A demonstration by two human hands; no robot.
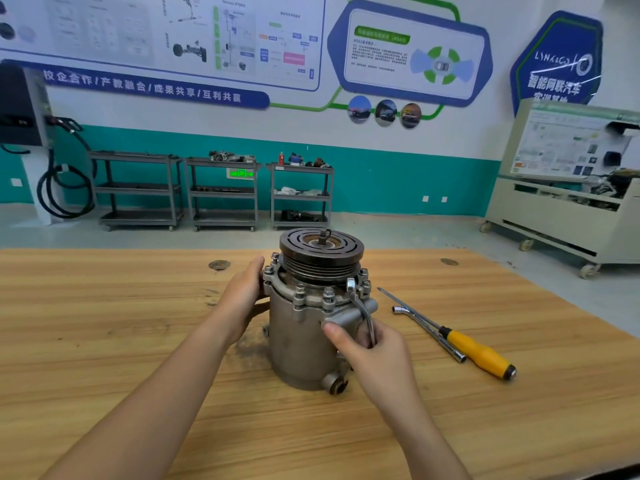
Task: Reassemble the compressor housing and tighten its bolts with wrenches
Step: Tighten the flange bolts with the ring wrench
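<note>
1. I see the compressor [304, 341] standing upright near the middle of the counter [104, 323], with its dark grooved pulley [321, 251] on top.
2. The left hand [242, 299] braces the compressor's left side. Its fingers [258, 268] lie fairly straight against the edge of the flange [311, 301], holding nothing.
3. The right hand [377, 355] is at the front right of the compressor, its fingers curled round the handle of a bent wrench [362, 306]. The thumb [334, 332] presses on a lug of the housing.
4. The wrench head sits at a bolt [350, 284] on the flange's right front. I cannot tell how fully it is seated.
5. More bolts [328, 293] stand in a ring round the flange, close under the pulley's rim. The pulley overhangs them and leaves the wrench head little room.
6. The housing's lug juts out just under the wrench handle, between it and the body.
7. On the counter just right of the compressor lie an L-wrench [426, 327] and a yellow-handled screwdriver [478, 355], side by side and angled toward me, near the right hand.
8. A dark smudge [246, 348] marks the wood at the compressor's left foot.
9. Behind the counter, three grey carts [221, 192] stand along the teal wall, with a cabled unit [24, 105] at the left and a wheeled training bench [561, 202] at the right.
</note>
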